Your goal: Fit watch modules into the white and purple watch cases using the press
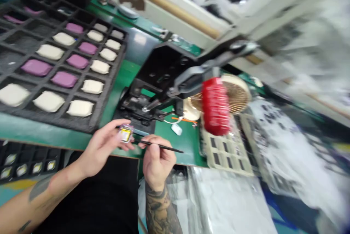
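My left hand pinches a small purple-edged case with a yellow and silver inside turned up. Close to its right side, my right hand grips a thin black stick-like tool, possibly tweezers, whose left tip reaches toward the case. Both hands are over the front edge of the green bench, just before a black hand press. The press's lever ends in a red wrapped handle. Fine detail inside the case is blurred.
A black compartment tray with white and purple cases fills the left. Further right are a small fan, a beige tray and a little white tag. Another black tray sits lower left. A shelf rail crosses above.
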Demonstrator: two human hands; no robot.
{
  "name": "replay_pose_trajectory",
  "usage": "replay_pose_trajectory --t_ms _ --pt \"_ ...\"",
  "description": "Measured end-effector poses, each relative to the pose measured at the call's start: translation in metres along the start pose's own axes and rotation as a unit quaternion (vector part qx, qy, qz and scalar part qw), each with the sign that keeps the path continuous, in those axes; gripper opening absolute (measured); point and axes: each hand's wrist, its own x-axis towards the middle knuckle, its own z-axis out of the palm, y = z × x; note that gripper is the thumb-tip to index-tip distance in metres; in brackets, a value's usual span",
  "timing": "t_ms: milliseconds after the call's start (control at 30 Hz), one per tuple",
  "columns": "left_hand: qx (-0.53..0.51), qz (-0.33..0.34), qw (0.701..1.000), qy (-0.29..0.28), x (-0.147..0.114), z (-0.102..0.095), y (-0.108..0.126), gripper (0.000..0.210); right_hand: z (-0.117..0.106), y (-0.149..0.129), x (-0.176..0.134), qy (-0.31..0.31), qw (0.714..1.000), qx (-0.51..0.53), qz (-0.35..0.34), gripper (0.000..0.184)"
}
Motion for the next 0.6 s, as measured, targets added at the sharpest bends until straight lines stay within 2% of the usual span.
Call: replay_pose_trajectory --t_ms 100,200,300,367,400,433,467,500,567,600 --pt "-0.050 -0.065 0.996 0.047 0.008 0.005 0.006 0.057 -0.006 -0.018 -0.007 -0.048 0.997 0.060 0.012 0.016" --pt "-0.062 -0.075 0.992 0.078 0.019 0.012 0.001 0.058 -0.039 -0.047 -0.014 -0.038 0.994 0.091 0.046 0.033" --pt "0.015 -0.056 0.996 0.062 0.019 0.016 -0.012 0.062 -0.107 -0.086 -0.006 -0.030 0.996 0.056 0.056 0.044" --pt "0.090 -0.063 0.993 0.053 0.013 0.017 -0.020 0.063 -0.163 -0.111 0.015 -0.066 0.995 -0.061 0.032 0.046" --pt "0.121 -0.067 0.989 0.051 0.009 0.016 -0.023 0.062 -0.190 -0.120 0.029 -0.055 0.986 -0.156 0.010 0.048" --pt "0.144 -0.069 0.986 0.048 0.006 0.015 -0.025 0.061 -0.213 -0.125 0.045 -0.005 0.961 -0.273 -0.028 0.051" --pt "0.161 -0.069 0.983 0.044 0.003 0.014 -0.027 0.059 -0.233 -0.125 0.060 0.095 0.916 -0.379 -0.088 0.050" --pt "0.175 -0.069 0.982 0.035 0.002 0.013 -0.029 0.057 -0.249 -0.122 0.073 0.160 0.884 -0.417 -0.134 0.043" --pt "0.198 -0.069 0.978 0.019 0.001 0.010 -0.032 0.053 -0.264 -0.105 0.090 0.232 0.833 -0.462 -0.197 0.031" --pt "0.206 -0.068 0.976 0.014 0.002 0.009 -0.034 0.052 -0.265 -0.094 0.093 0.228 0.825 -0.472 -0.211 0.027"
